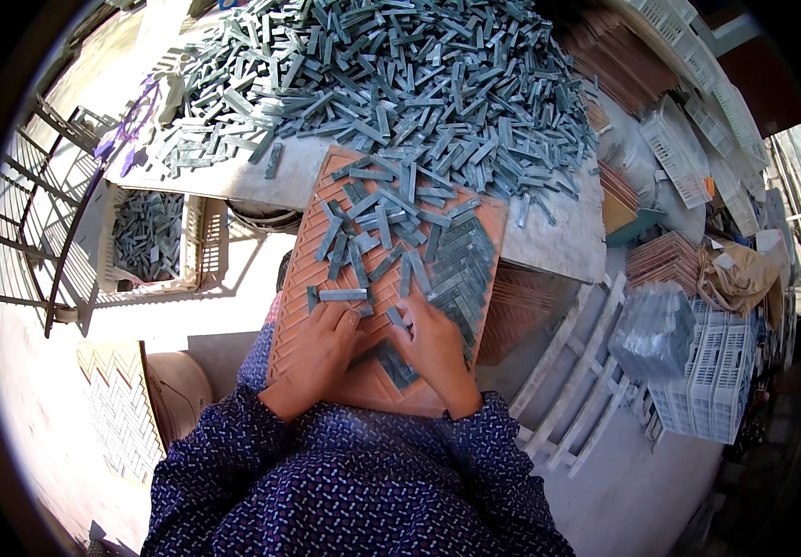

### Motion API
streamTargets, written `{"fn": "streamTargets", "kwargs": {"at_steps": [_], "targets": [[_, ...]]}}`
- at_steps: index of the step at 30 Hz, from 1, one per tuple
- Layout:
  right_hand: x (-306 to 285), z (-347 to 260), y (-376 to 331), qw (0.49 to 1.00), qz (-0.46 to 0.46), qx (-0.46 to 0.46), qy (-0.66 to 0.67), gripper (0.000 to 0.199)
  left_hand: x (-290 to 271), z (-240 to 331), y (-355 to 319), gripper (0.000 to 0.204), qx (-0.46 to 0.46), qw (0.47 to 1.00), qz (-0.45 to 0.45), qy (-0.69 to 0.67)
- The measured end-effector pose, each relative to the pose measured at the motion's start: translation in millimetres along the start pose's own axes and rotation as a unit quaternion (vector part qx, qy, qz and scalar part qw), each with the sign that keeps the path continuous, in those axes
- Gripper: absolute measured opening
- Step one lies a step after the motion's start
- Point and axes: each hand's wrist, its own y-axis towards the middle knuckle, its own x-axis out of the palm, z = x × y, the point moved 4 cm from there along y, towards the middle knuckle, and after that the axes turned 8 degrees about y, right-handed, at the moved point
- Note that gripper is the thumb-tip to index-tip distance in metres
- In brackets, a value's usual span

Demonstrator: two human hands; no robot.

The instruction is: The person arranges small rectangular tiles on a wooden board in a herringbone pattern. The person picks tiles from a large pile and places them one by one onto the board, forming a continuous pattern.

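An orange tray (291, 345) with herringbone grooves lies tilted across my lap, its far end against the table. Along its right side, dark green stone strips (461, 269) sit in the grooves in a herringbone pattern. Loose strips (372, 215) are scattered over its upper part. My right hand (436, 345) pinches a short stone strip (395, 317) between thumb and fingers, above the tray's middle. On the left, my left hand (315, 351) is closed low over the tray, fingertips beside a pale strip (343, 294); its fingers hide whatever they hold.
A large heap of stone strips (391, 74) covers the table (558, 241) ahead. At the left stand a crate of strips (194, 243) and a white-patterned herringbone panel (122, 408) against a bucket (180, 390). Stacked white crates (702, 390) and a slatted pallet (572, 371) are at the right.
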Motion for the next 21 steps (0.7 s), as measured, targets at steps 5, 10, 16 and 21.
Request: {"fn": "streamTargets", "kwargs": {"at_steps": [5,10,16,21], "targets": [[-10.4,9.6,-4.2,0.972,-0.046,0.101,0.205,0.035,4.0,-15.2,-2.9,0.024,-0.004,0.998,-0.010,0.066],[-9.9,20.8,-5.3,0.943,-0.104,0.116,0.294,0.032,1.0,-12.6,-2.0,0.021,0.017,0.998,0.017,0.059],[-4.7,8.4,1.7,0.985,-0.126,0.035,0.114,0.031,-12.7,-3.9,-5.7,0.022,0.020,0.998,0.010,0.055],[-3.2,2.1,-2.3,0.990,-0.131,-0.022,0.053,0.034,-6.4,2.2,-21.0,0.022,-0.015,1.000,-0.006,-0.007]]}}
